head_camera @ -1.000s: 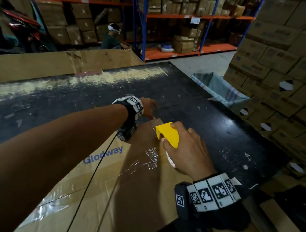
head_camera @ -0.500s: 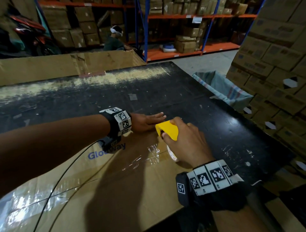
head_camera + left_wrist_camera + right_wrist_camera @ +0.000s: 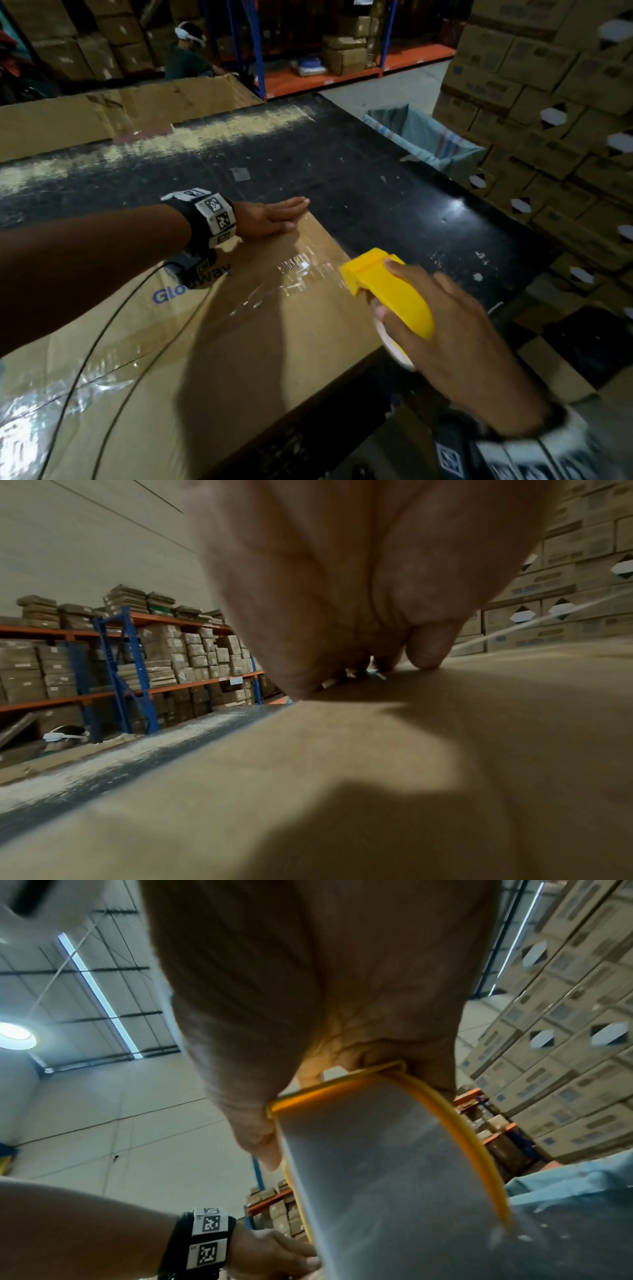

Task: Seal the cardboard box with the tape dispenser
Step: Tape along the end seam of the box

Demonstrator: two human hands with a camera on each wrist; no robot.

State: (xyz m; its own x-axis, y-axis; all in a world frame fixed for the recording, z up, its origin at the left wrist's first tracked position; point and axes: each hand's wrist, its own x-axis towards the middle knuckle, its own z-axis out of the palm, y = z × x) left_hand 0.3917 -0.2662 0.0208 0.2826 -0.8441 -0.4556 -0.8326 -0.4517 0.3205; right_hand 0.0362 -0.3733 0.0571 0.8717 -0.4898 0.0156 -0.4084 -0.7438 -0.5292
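A large brown cardboard box (image 3: 212, 342) printed "Glodway" lies flat-topped on the black table (image 3: 376, 192), with shiny clear tape (image 3: 291, 270) across its far corner. My left hand (image 3: 270, 217) lies flat, fingers straight, pressing the box's far corner; the left wrist view shows its fingertips (image 3: 428, 653) on the cardboard (image 3: 377, 777). My right hand (image 3: 455, 329) grips the yellow tape dispenser (image 3: 387, 291), lifted just off the box's right edge. In the right wrist view the clear tape roll (image 3: 394, 1177) fills the yellow dispenser (image 3: 462, 1123) under my palm.
A striped sack (image 3: 428, 137) hangs open beyond the table's right edge. Stacked cartons (image 3: 548, 120) rise on the right. A big open carton (image 3: 102, 113) stands behind the table. A person (image 3: 188, 51) sits by the orange and blue shelving (image 3: 325, 68).
My right hand has pulled the dispenser back and to the right, off the taped corner. My left hand has flattened and slid onto the box's far corner.
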